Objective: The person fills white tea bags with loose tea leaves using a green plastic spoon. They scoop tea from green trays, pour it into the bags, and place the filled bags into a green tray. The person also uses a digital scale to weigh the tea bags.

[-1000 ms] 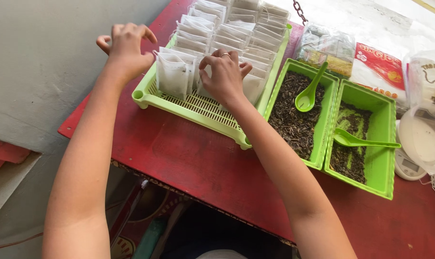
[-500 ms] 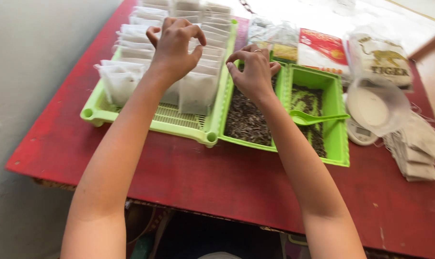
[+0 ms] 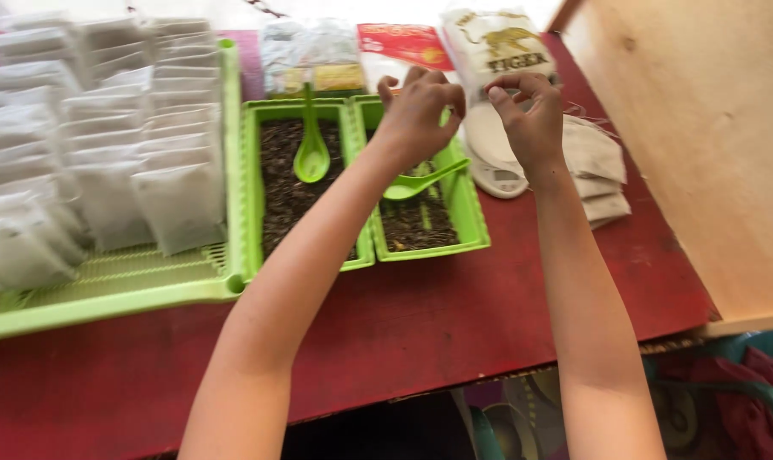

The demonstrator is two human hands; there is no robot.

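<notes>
Both hands hover over the small white scale at the far right of the red desk: the left hand has its grip loosely curled with fingers apart, and the right hand pinches thumb to forefinger, on what I cannot tell. To do this well, any thin paper sachet from the stack beside the scale is best taken by one edge, lightly. Glossy green spoons lie in rigid green trays of dark, crumbly loose leaf.
</notes>
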